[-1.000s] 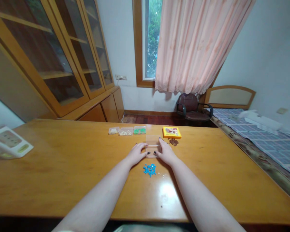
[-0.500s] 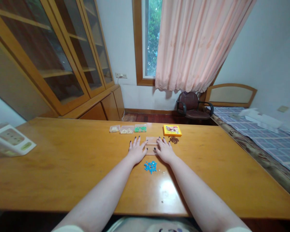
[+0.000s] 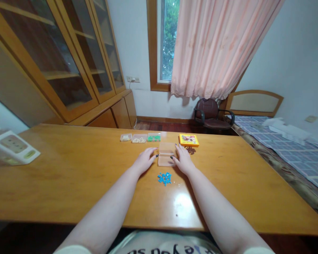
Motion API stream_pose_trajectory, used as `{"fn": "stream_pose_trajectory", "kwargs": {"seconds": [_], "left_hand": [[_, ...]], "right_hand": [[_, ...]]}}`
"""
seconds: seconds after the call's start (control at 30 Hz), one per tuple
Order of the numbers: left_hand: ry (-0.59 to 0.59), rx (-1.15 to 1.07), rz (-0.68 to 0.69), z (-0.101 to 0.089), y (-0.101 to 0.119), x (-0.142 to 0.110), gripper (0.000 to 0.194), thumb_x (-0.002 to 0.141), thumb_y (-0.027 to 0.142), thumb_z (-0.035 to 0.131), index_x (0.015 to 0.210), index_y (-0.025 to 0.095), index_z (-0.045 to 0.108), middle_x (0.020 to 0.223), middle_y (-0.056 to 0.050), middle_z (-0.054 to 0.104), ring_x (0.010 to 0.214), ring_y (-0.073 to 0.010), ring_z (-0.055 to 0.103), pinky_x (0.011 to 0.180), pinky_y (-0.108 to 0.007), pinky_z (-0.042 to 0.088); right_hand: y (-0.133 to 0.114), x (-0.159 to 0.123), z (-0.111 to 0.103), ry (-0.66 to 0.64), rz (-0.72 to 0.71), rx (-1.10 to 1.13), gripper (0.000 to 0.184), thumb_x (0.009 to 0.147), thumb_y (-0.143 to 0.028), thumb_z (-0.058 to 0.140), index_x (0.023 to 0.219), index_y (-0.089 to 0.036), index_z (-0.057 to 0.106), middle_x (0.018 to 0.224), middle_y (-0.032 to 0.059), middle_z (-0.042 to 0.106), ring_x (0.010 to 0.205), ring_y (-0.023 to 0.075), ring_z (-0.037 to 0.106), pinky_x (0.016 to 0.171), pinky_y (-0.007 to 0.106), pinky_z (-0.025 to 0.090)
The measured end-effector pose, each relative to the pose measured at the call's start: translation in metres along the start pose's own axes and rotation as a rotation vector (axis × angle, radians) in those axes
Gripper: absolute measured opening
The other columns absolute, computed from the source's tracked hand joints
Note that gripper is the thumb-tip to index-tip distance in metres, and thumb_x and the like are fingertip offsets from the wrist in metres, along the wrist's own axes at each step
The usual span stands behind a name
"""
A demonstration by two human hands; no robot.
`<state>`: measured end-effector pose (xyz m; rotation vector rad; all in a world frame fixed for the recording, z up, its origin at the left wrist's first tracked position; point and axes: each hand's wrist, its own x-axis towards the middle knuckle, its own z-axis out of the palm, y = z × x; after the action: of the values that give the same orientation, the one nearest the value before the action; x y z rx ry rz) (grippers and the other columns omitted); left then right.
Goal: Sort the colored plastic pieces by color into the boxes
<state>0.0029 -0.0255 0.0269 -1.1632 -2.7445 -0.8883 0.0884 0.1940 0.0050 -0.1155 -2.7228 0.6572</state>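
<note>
A clear plastic box [image 3: 165, 161] lies on the table with its lid folded back on the far side, and I see no pieces in it. My left hand [image 3: 145, 160] is at the box's left edge, fingers apart and loosely bent, thumb by the hinge line. My right hand [image 3: 184, 161] rests along the right edge, fingers stretched forward and thumb reaching over the box. Neither hand grips anything. On the near side of the box is a small pile of blue pieces [image 3: 164, 178]. Brown pieces [image 3: 190, 150] lie just beyond my right hand.
Along the far side stand small clear boxes with white pieces [image 3: 125, 138], cream pieces [image 3: 139, 139] and green pieces [image 3: 154, 137]. A yellow box [image 3: 188, 140] lies behind the brown pieces. At the far left of the table [image 3: 69, 169] is a white container [image 3: 16, 146].
My left hand has drawn away to the left, its fingers less spread. My right hand has shifted slightly right, so more of the clear box shows. The view has tilted down a little.
</note>
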Motion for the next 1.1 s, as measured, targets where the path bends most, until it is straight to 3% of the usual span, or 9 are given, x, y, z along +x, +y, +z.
{"fn": "stream_pose_trajectory", "kwargs": {"seconds": [0.1,0.17,0.27,0.33,0.4,0.6,0.8,1.1], "left_hand": [[-0.101,-0.006,0.112,-0.015,0.001,-0.001,0.02,0.082,0.025,0.051,0.094,0.02,0.066,0.096,-0.004,0.066,0.089,-0.0168,0.06,0.083,-0.029,0.045],[-0.211,0.005,0.174,-0.018,0.004,-0.003,0.014,0.08,0.025,0.055,0.086,0.022,0.068,0.09,-0.002,0.066,0.084,-0.0155,0.06,0.079,-0.026,0.044],[-0.357,-0.01,0.229,-0.015,0.012,-0.006,0.013,0.078,0.025,0.059,0.086,0.024,0.069,0.09,0.0,0.067,0.085,-0.0142,0.06,0.078,-0.022,0.043],[-0.43,-0.014,0.233,-0.013,0.017,-0.008,0.013,0.076,0.024,0.06,0.086,0.025,0.069,0.089,0.001,0.068,0.084,-0.014,0.06,0.076,-0.021,0.042],[-0.474,-0.019,0.204,-0.011,0.021,-0.009,0.013,0.076,0.022,0.059,0.084,0.024,0.069,0.087,0.001,0.069,0.081,-0.0139,0.06,0.073,-0.021,0.042],[-0.558,-0.042,0.137,-0.01,0.023,-0.01,0.016,0.075,0.02,0.058,0.087,0.023,0.068,0.083,0.001,0.07,0.076,-0.0139,0.06,0.066,-0.021,0.041],[-0.543,0.041,0.134,-0.007,0.026,-0.012,0.011,0.077,0.023,0.056,0.079,0.022,0.067,0.078,0.0,0.068,0.07,-0.015,0.059,0.061,-0.022,0.038],[-0.494,0.084,0.136,-0.009,0.03,-0.013,0.013,0.081,0.026,0.051,0.082,0.021,0.063,0.08,-0.002,0.066,0.071,-0.0169,0.057,0.061,-0.024,0.039]], "right_hand": [[-0.001,0.002,-0.016,0.178,-0.05,0.063,0.047,0.085,-0.032,0.047,0.129,-0.014,0.048,0.131,0.0147,0.05,0.121,0.0243,0.043,0.102,0.04,0.032],[-0.006,0.002,-0.03,0.154,-0.041,0.103,0.032,0.086,-0.03,0.046,0.11,-0.016,0.061,0.109,0.012,0.063,0.102,0.0225,0.054,0.09,0.036,0.041],[-0.015,-0.003,-0.046,-0.205,-0.009,0.147,0.025,0.085,-0.035,0.049,0.081,-0.017,0.066,0.076,0.0046,0.066,0.069,0.0158,0.056,0.064,0.026,0.041],[-0.02,-0.009,-0.048,-0.405,0.003,0.173,0.023,0.082,-0.036,0.054,0.076,-0.017,0.065,0.067,0.0013,0.063,0.059,0.0126,0.052,0.056,0.023,0.036],[-0.024,-0.016,-0.043,-0.461,-0.007,0.178,0.019,0.081,-0.033,0.055,0.079,-0.017,0.065,0.07,0.0007,0.064,0.061,0.0116,0.051,0.056,0.021,0.033],[-0.032,-0.027,-0.028,-0.425,-0.065,0.09,0.019,0.082,-0.026,0.051,0.09,-0.021,0.067,0.078,0.0014,0.068,0.066,0.0129,0.056,0.058,0.021,0.035],[-0.037,-0.029,-0.026,-0.469,-0.184,0.025,0.025,0.084,-0.026,0.051,0.102,-0.028,0.069,0.097,0.0006,0.071,0.085,0.0167,0.063,0.073,0.024,0.042],[-0.032,-0.029,-0.023,-0.464,-0.276,0.001,0.026,0.087,-0.031,0.05,0.106,-0.031,0.068,0.1,-0.0004,0.071,0.087,0.0167,0.064,0.073,0.024,0.042]]}}
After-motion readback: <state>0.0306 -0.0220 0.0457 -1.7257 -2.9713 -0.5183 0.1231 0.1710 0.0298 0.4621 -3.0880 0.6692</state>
